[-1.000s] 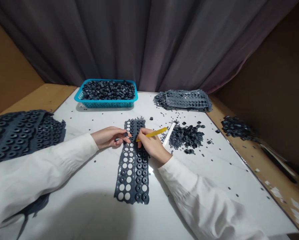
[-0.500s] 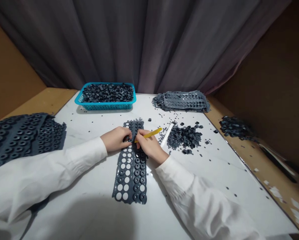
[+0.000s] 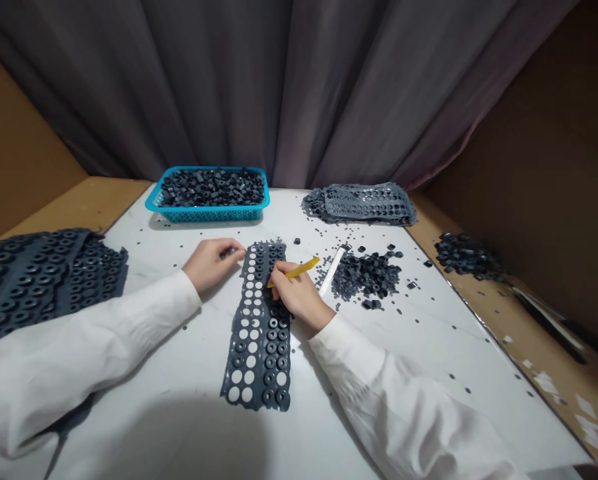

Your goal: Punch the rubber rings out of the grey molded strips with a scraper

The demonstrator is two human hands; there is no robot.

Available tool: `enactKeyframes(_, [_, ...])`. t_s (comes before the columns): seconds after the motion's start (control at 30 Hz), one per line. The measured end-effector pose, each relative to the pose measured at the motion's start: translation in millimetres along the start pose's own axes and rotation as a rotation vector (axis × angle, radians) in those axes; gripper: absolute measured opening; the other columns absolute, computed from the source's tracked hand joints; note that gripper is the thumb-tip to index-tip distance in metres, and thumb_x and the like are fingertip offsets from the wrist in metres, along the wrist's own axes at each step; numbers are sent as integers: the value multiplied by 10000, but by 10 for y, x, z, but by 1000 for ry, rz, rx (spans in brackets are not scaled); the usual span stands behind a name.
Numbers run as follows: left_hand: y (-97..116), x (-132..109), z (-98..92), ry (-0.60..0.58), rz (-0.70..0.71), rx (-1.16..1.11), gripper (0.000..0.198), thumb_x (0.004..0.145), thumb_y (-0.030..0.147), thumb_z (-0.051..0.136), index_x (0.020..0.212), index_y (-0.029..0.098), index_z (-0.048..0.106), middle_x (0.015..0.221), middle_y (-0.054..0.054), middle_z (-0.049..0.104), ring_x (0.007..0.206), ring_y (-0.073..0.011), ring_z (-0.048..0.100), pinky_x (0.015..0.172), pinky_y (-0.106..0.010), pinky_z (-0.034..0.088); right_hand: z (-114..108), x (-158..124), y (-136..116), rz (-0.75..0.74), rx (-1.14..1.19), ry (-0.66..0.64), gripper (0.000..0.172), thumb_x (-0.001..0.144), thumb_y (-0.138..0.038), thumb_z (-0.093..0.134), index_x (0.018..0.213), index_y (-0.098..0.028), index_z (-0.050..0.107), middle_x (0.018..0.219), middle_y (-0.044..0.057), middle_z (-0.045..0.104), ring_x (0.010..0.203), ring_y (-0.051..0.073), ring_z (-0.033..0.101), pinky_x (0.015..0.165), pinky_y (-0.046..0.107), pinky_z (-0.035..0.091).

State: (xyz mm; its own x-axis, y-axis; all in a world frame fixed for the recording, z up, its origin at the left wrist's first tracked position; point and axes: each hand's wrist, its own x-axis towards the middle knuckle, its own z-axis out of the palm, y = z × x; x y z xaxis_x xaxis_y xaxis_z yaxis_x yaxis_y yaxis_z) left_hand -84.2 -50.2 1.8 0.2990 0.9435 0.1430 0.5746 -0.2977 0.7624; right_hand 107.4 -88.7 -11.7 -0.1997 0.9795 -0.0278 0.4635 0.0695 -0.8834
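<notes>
A dark grey rubber sheet [image 3: 259,333] full of round rings and punched-out holes lies on the white table [image 3: 179,373] in front of me. My right hand [image 3: 293,293] rests on the sheet's right side and grips a yellow stick tool [image 3: 299,269], its tip pointing at the sheet. My left hand [image 3: 211,262] sits just left of the sheet's far end, fingers curled around small dark rubber rings [image 3: 227,253]. Both arms wear white sleeves.
A blue basket [image 3: 209,193] of dark rings stands at the back. A stack of ring sheets [image 3: 43,277] lies at the left, used sheets [image 3: 363,202] at the back right. A loose ring pile [image 3: 366,275], a white strip [image 3: 331,270] and another pile [image 3: 466,257] lie right.
My left hand has pulled off the sheet to the left and a little farther away, fingers curled on small rings. The right hand with the yellow tool stays on the sheet.
</notes>
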Motion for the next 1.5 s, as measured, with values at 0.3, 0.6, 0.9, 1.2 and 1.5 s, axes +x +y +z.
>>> enactKeyframes(0.3, [49, 83, 7, -238, -574, -926, 267, 564, 83, 534, 825, 126, 571, 665, -40, 574, 464, -66, 395, 416, -174, 287, -43, 96, 3, -1, 198, 61, 182, 760, -198, 415, 602, -188, 504, 502, -31, 557, 550, 125, 542, 568, 225, 388])
enactKeyframes(0.6, [15, 101, 94, -307, -130, -210, 202, 623, 241, 668, 799, 144, 655, 722, -15, 612, 655, -134, 537, 604, -242, 413, 18, 120, 56, -15, 140, 25, 195, 763, -217, 421, 582, -188, 491, 525, -25, 572, 553, 125, 536, 550, 225, 376])
enactKeyframes(0.9, [66, 152, 179, -399, 396, 388, 118, 764, 181, 544, 831, 134, 629, 827, -73, 616, 787, -187, 572, 730, -282, 438, 13, 136, -141, -19, -163, 38, 231, 785, -211, 399, 557, -195, 431, 549, -10, 522, 587, 141, 480, 538, 243, 301])
enactKeyframes(1.2, [-13, 274, -154, -62, 178, 149, 224, 802, 350, 507, 789, 157, 620, 772, -48, 643, 725, -172, 569, 691, -264, 436, -20, 123, -60, 9, -121, 23, 261, 800, -227, 388, 545, -198, 435, 538, -12, 529, 574, 138, 482, 535, 237, 306])
enactKeyframes(1.5, [-135, 272, -176, -293, -107, -167, 287, 681, 391, 635, 843, 154, 639, 697, -15, 625, 597, -140, 544, 562, -243, 419, -17, 228, 53, -15, 134, 54, 195, 770, -223, 397, 603, -191, 491, 515, -29, 556, 583, 129, 536, 571, 224, 373])
